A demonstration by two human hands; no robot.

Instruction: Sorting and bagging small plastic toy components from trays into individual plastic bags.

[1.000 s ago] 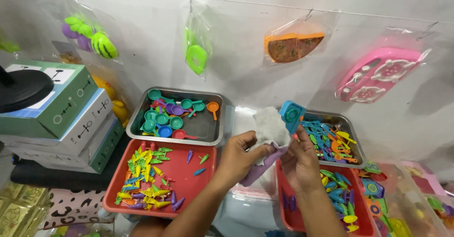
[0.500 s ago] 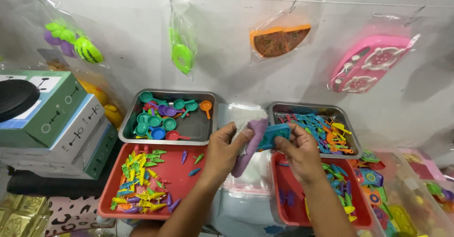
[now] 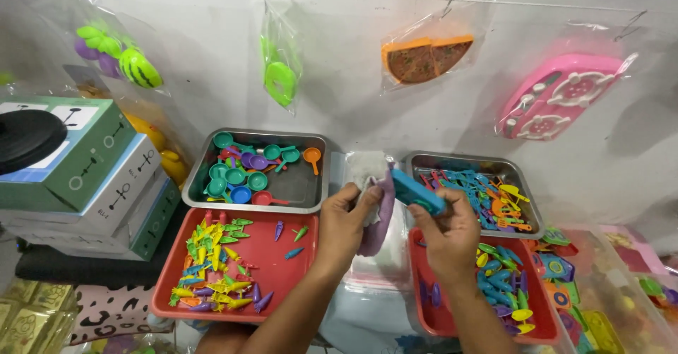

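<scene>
The right hand [image 3: 452, 230] grips a blue toy [image 3: 418, 191] — its long axis slanting toward the left hand [image 3: 346, 220], whose fingers [image 3: 364, 197] clench a purple cloth [image 3: 378, 216].

Two metal trays [image 3: 311, 191] behind two plastic trays [image 3: 268, 269], boxes [image 3: 106, 184] at left, bagged toys [image 3: 279, 78] hanging above

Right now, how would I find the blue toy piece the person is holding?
Look between the two shiny metal trays under the white wall. There the right hand pinches a flat blue plastic toy piece, beside the left hand with a purple cloth. It is the only toy held up, out of the trays.
</scene>
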